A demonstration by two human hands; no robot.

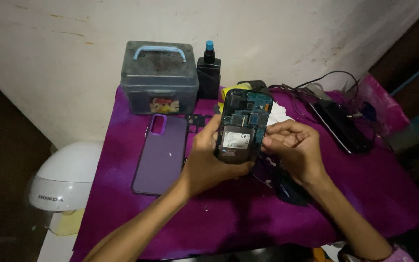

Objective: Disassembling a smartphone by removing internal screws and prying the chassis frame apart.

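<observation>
An opened phone (242,125) with its back cover off, showing a blue circuit board and a battery, is held upright above the table. My left hand (208,157) grips it from the left and below. My right hand (294,145) pinches its right edge with the fingertips. A purple phone back cover (160,154) lies flat to the left of my left hand. A dark inner frame piece (197,120) lies just beyond that cover.
A purple cloth (248,213) covers the table. At the back stand a grey lidded box with a blue handle (159,77) and a black bottle with a blue cap (209,73). Another dark phone (341,127) and cables lie at right. A white helmet (64,177) sits left of the table.
</observation>
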